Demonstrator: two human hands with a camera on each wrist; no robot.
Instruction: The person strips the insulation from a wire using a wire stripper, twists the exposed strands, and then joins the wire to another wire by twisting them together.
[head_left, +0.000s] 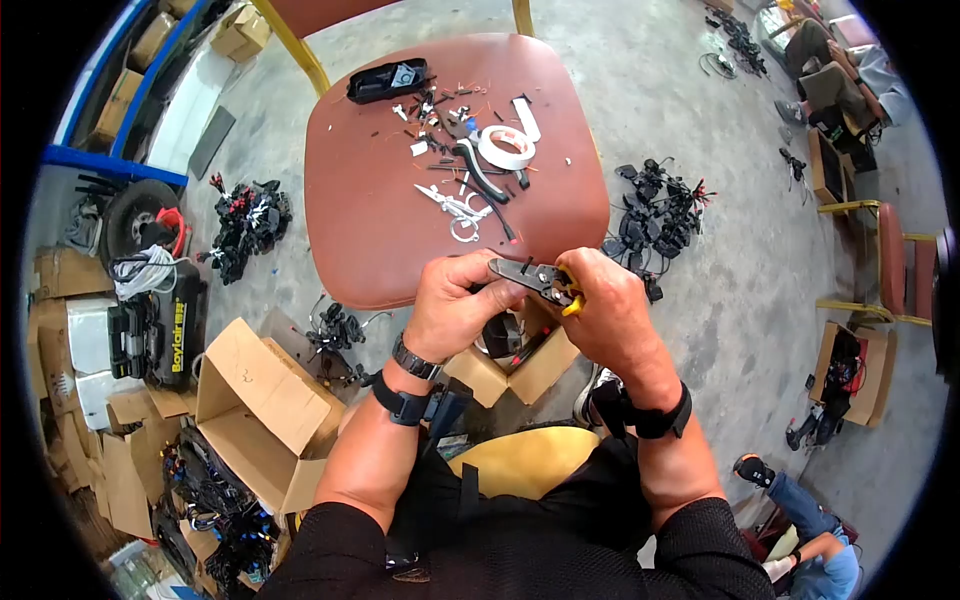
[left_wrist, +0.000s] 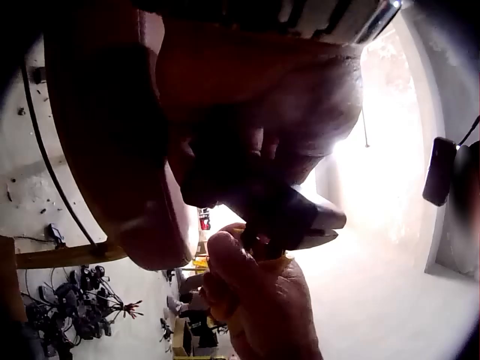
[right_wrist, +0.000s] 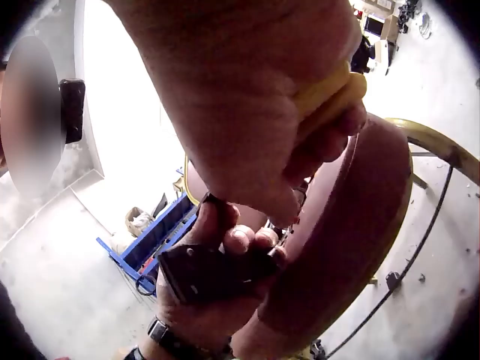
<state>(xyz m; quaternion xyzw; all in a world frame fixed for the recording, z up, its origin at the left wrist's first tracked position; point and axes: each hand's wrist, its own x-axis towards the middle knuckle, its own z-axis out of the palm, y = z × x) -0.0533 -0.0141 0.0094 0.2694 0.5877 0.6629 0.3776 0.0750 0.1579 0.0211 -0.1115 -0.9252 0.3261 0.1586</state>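
In the head view, the right hand (head_left: pixel 612 305) grips a wire-stripper-like tool (head_left: pixel 540 280) by its yellow handles, near the chair seat's front edge. The left hand (head_left: pixel 458 305) has thumb and fingers around the tool's dark jaw end; whether it also pinches a small piece there cannot be told. The right wrist view shows the right hand (right_wrist: pixel 247 105) curled round the yellow handles (right_wrist: pixel 330 94), with the left hand (right_wrist: pixel 217 300) below. Dark against bright light in the left wrist view, the left hand (left_wrist: pixel 247 97) is above the right hand (left_wrist: pixel 266 300).
On the red chair seat (head_left: pixel 370 220) lie white scissors (head_left: pixel 455 208), a tape roll (head_left: pixel 507 147), black-handled pliers (head_left: pixel 480 172), a black tray (head_left: pixel 385 82) and scattered scraps. Cable bundles (head_left: pixel 655 215) lie on the floor. An open carton (head_left: pixel 265 400) stands lower left; another is beneath the hands.
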